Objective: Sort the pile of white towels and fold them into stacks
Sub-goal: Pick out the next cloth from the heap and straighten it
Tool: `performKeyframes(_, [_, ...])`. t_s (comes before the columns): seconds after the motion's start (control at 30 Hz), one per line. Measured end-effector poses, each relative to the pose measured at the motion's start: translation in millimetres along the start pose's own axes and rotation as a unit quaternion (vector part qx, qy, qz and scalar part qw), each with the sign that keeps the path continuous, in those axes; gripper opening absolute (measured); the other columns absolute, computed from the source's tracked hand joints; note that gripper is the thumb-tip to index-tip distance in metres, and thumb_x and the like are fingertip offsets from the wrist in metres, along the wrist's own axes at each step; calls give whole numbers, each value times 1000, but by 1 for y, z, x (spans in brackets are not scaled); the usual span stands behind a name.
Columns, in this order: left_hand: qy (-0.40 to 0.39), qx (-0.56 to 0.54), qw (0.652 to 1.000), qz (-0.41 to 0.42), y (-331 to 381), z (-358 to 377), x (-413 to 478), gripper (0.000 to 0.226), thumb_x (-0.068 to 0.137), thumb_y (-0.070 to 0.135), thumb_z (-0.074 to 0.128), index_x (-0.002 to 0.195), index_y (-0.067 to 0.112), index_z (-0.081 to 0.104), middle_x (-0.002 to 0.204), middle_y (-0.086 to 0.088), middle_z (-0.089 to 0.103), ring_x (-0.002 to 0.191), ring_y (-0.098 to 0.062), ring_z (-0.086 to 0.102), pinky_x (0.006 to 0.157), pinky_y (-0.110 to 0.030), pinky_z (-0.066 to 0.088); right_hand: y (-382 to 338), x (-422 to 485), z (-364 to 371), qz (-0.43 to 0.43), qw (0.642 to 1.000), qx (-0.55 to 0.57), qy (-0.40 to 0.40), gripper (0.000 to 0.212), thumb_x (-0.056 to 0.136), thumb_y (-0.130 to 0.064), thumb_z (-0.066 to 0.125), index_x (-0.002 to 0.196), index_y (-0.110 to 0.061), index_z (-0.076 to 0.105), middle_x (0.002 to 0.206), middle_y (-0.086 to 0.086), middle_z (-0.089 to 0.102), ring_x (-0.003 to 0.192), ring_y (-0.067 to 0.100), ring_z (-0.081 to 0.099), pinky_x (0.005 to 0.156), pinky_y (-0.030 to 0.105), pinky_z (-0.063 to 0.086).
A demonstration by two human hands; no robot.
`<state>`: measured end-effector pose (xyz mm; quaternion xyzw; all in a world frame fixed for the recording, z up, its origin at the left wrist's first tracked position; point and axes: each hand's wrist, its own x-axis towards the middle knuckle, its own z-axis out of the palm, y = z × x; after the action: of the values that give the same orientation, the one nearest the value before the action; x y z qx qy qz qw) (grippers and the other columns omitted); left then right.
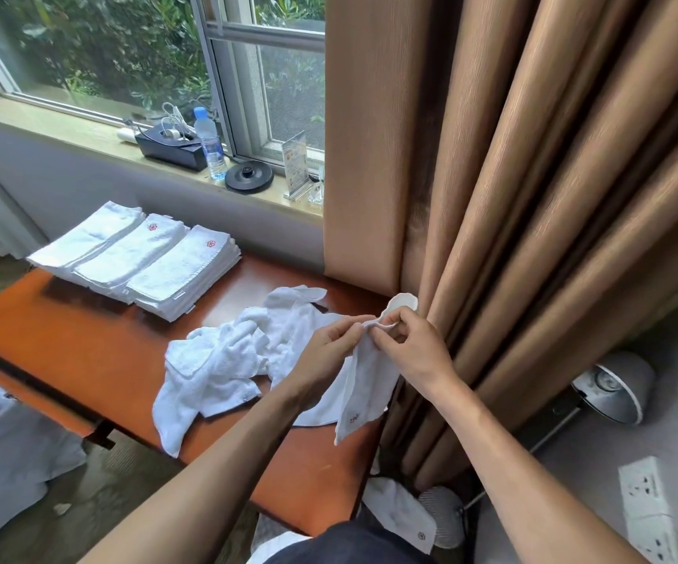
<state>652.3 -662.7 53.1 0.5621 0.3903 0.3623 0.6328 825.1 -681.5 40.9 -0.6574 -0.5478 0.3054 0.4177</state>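
Note:
A small white towel [365, 384] hangs over the right end of the orange-brown table [97, 343]. My left hand [329, 352] and my right hand [414, 343] both pinch its top edge, close together, above the table. A loose pile of crumpled white towels [227, 360] lies on the table just left of my hands. Three stacks of folded white towels [137, 258] sit side by side at the table's far left; two show a red logo on top.
Brown curtains [532, 197] hang right beside my right hand. The windowsill holds a water bottle [211, 144], a black tray [170, 150], a kettle base [249, 177] and a card stand [297, 164]. Another white towel [402, 514] lies below the table; a lamp [618, 384] and power strip [646, 506] are on the floor.

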Motion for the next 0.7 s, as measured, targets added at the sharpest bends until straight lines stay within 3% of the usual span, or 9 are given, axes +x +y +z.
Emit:
performKeyframes(0.1, [5,39,999,33,-3,3,-3,23,104,19,61,123,27,72,119,8,74,118,-8,66,97,-21,52,3,-1,0,-1,1000,-10,4,19,78,-52,72,87,-37,63,74,-10,75,78,8,72,81,42,58])
performKeyframes(0.2, [40,123,989,71,-9,4,-1,26,104,11,56,119,25,72,114,12,75,113,-6,67,98,-23,51,6,-2,2,3,1000,-10,4,19,83,-44,77,83,-32,62,72,-8,74,75,9,71,79,40,57])
performKeyframes(0.3, [76,192,974,90,-11,2,4,26,103,7,51,110,23,71,103,20,73,103,-1,66,88,-16,49,4,0,2,9,1000,0,-24,18,87,-39,79,83,-32,63,71,-5,72,74,15,69,75,39,54])
performKeyframes(0.4, [117,242,956,121,-8,0,11,33,99,-1,47,95,27,63,87,30,66,86,6,62,73,-7,42,8,5,-8,-10,994,-99,-33,19,87,-42,73,80,-29,60,66,-10,64,67,12,60,66,38,48])
performKeyframes(0.5, [142,257,947,129,-4,-7,17,42,98,-2,44,89,36,59,83,30,64,83,6,59,71,-5,39,23,6,-19,-10,981,-192,-20,32,90,-48,68,80,-21,55,69,-5,53,73,18,53,66,41,42])
performKeyframes(0.63, [161,283,939,114,-3,-20,22,38,100,-2,43,94,31,61,86,20,64,85,5,58,71,-8,37,36,5,-26,-52,982,-181,4,21,93,-34,74,83,-18,66,96,-3,54,95,8,41,84,21,34])
performKeyframes(0.7, [175,288,935,109,-3,-23,22,36,101,-2,42,94,27,60,84,18,63,82,7,57,68,-7,37,32,6,-25,-56,994,-92,-2,14,92,-21,77,85,-18,66,102,-2,60,95,11,53,81,12,39])
